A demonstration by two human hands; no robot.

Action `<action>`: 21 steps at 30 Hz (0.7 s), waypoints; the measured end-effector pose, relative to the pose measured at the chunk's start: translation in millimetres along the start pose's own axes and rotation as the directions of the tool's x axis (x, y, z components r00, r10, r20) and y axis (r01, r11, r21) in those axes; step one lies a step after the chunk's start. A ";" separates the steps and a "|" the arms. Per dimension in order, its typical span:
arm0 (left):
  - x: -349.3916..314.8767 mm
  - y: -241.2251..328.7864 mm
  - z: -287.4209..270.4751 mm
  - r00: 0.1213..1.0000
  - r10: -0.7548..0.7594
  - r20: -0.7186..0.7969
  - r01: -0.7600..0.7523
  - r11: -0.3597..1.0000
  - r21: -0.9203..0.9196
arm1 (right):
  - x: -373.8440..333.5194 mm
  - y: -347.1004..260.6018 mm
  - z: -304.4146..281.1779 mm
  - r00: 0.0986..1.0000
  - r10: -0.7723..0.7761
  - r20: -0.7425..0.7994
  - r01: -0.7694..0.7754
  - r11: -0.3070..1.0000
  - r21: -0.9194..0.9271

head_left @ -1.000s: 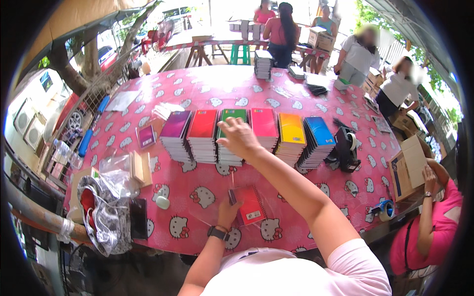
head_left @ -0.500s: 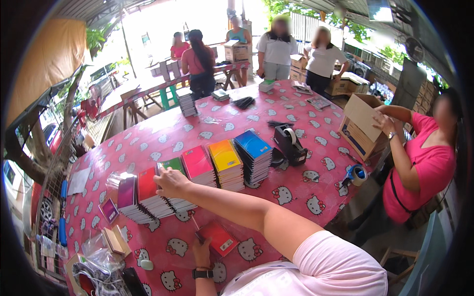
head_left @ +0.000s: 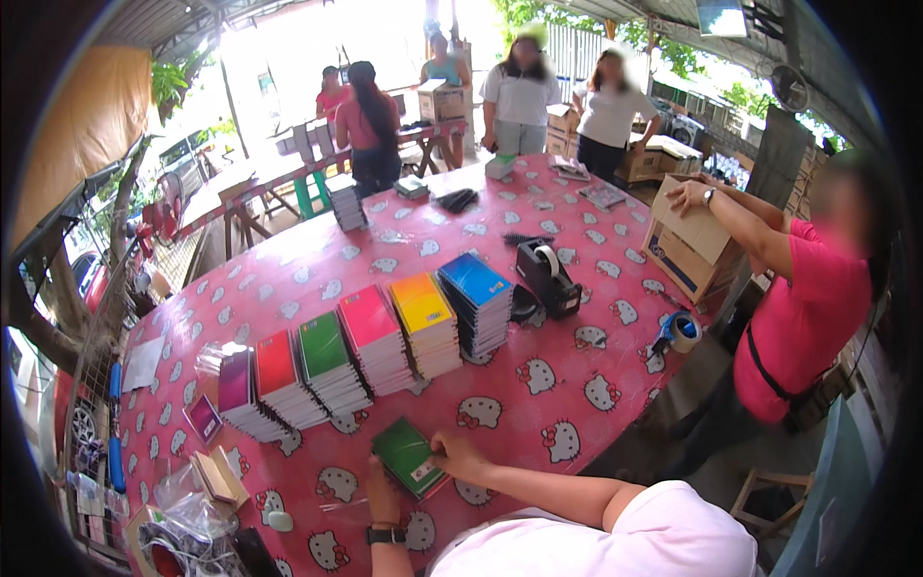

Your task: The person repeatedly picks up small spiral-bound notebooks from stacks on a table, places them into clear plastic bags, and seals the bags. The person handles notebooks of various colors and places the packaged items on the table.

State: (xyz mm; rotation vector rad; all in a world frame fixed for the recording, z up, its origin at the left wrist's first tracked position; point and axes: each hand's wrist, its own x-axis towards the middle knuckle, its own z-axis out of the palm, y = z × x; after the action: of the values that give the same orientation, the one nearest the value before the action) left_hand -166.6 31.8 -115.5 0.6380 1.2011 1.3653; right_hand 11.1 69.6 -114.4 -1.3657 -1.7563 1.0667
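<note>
A green spiral notebook lies near me at the table's front, tilted a little. My right hand pinches its right edge, and my left hand is closed along its left edge; the left fingertips are partly hidden. Whatever lies beneath this notebook is mostly covered. Beyond my hands runs a row of notebook stacks: purple, red, green, pink, yellow and blue. A small purple notebook lies left of the row.
A black tape dispenser stands right of the blue stack, and a blue tape gun lies near the right edge. At right, a person in pink handles a cardboard box. Plastic and cardboard clutter the front left. Several people stand beyond the pink table.
My right hand has come back from the green stack to my left hand. A green notebook now lies where the red one showed. The person at right has shifted hands on the box.
</note>
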 end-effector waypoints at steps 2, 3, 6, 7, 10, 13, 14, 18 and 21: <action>0.2 -6.7 -5.8 0.994 0.068 0.089 -0.083 0.981 0.174 | 2.0 4.0 5.6 0.999 -0.054 0.001 0.054 0.997 -0.051; 1.0 -7.8 -10.0 0.997 0.028 0.068 -0.040 0.983 0.177 | 4.4 4.4 5.5 0.999 -0.012 0.049 0.014 0.999 -0.040; 5.3 -13.1 -10.9 0.994 0.093 0.057 -0.106 0.943 0.315 | 7.1 16.9 -1.4 0.997 -0.004 0.073 0.014 0.992 -0.125; 5.7 -14.8 -16.1 0.993 0.109 0.037 -0.114 0.872 0.476 | 5.7 11.3 -4.7 0.991 0.097 0.096 -0.092 0.995 -0.048; 2.5 -3.7 2.2 0.999 -0.010 -0.051 0.028 0.925 0.380 | 6.9 19.1 -9.7 0.972 0.181 0.151 -0.190 0.981 0.046; 2.9 -11.3 -5.4 1.000 0.013 -0.025 -0.006 0.960 0.282 | 12.8 22.7 -11.3 0.936 0.249 0.249 -0.302 0.932 0.200; 3.8 -14.3 -8.7 1.000 0.031 -0.005 -0.029 0.969 0.244 | 13.3 20.5 -11.5 0.915 0.282 0.290 -0.359 0.895 0.263; 7.0 -20.3 -13.3 0.999 0.024 0.029 -0.030 0.974 0.223 | 11.8 -11.4 -25.1 0.947 0.212 0.239 -0.187 0.975 -0.123; 5.7 -9.3 -5.6 0.997 0.079 0.023 -0.083 0.948 0.306 | 32.6 -45.4 -44.9 0.971 -0.201 0.131 0.239 0.847 -0.475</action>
State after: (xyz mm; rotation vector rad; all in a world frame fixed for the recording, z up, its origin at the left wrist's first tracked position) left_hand -169.2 34.0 -127.3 0.9214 1.4066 1.2500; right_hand 22.9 104.8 -53.1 -1.3708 -2.2845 0.5701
